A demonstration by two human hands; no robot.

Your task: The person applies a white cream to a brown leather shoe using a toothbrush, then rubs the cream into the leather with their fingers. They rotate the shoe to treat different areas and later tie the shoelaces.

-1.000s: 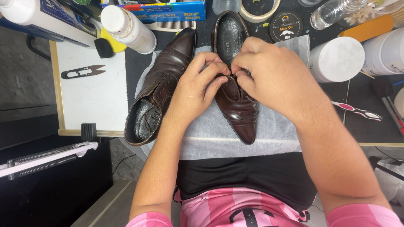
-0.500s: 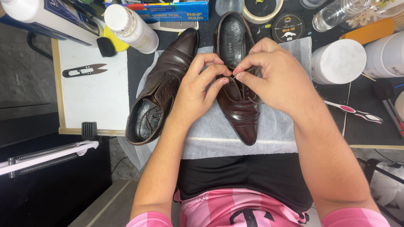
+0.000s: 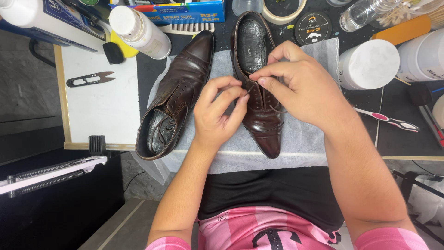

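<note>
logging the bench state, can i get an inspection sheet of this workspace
surface: dark bench top with a white cloth under the shoes
job's things: brown shoe toe toward the person, its lace pinched at the eyelets; second brown shoe lies beside it, untouched
clutter: thread snips on a white board, white jar, polish tin, tape roll, spray bottle, pink-handled tool
hands: left hand and right hand both pinch the lace with their fingers
cables: nothing seen
surroundings: dark floor, sprung white bar at lower left
</note>
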